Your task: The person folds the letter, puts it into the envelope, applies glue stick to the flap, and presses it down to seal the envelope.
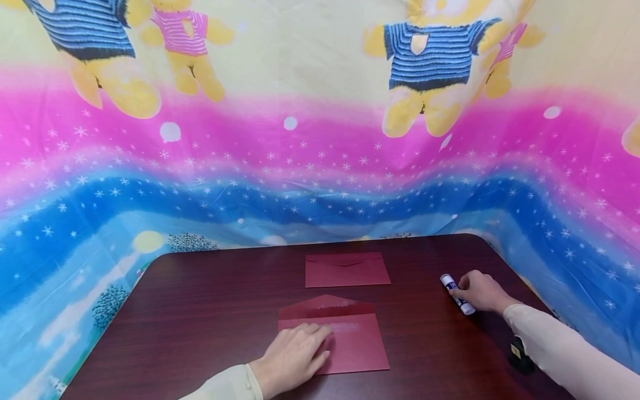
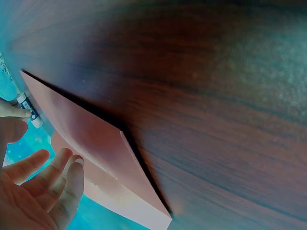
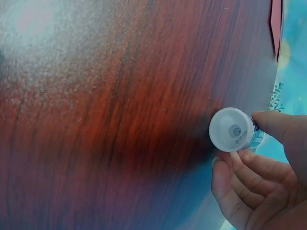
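Note:
A red envelope (image 1: 352, 350) lies on the table with its flap (image 1: 325, 303) spread open toward the far side. Shiny streaks show on the flap and just below the fold. My left hand (image 1: 296, 355) rests on the envelope's left part, fingers loosely bent and pinching nothing. Over at the right, my right hand (image 1: 482, 290) holds a white glue stick (image 1: 466, 306) with a dark blue label between thumb and fingers. The stick lies slanted, at or very near the tabletop. In the right wrist view the round white end of the glue stick (image 3: 225, 129) faces the camera.
A second red envelope (image 1: 347, 272), flap folded down, lies behind the first one. Both are on a dark reddish-brown wooden table (image 1: 210, 311) with rounded far corners. A printed curtain (image 1: 300, 139) with bears hangs close behind the table and along its sides.

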`<act>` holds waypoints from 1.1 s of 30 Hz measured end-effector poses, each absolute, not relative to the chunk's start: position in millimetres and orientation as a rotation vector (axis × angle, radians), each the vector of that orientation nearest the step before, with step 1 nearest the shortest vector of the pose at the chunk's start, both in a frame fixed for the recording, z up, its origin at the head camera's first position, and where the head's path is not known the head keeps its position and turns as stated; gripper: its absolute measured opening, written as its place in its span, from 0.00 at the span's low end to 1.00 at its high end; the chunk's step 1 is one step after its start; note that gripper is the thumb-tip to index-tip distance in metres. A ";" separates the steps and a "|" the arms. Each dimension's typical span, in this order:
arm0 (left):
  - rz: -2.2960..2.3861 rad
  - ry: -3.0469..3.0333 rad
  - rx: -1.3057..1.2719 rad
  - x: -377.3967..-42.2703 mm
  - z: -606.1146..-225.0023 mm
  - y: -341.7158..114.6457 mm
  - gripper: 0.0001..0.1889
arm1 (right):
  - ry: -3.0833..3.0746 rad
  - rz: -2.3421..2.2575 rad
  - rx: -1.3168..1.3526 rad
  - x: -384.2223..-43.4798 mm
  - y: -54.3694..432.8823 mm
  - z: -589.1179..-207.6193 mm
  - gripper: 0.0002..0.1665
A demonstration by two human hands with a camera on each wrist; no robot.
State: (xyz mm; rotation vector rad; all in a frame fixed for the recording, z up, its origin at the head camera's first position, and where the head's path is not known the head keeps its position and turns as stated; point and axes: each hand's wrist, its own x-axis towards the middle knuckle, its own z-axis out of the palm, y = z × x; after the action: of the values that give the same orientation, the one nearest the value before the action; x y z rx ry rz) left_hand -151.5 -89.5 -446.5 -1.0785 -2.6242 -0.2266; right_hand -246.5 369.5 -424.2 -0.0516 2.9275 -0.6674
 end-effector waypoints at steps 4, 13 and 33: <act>-0.230 -2.630 -1.079 -152.0 -446.4 -89.2 0.16 | 2.928 -0.672 -0.054 -247.3 369.9 -425.3 0.17; -0.213 -2.601 -1.076 -151.4 -449.1 -89.2 0.15 | 2.926 -0.663 -0.051 -248.2 370.8 -424.6 0.18; -0.294 -2.618 -0.963 -156.4 -441.3 -103.7 0.16 | 3.114 -0.594 -0.092 -243.3 346.7 -398.5 0.31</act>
State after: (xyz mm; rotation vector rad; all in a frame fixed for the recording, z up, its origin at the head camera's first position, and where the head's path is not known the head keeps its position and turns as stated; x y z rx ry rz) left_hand -156.4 -103.7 -441.3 -0.9628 -2.6176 -0.2944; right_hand -243.3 346.7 -398.5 -0.0921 3.1143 -0.5939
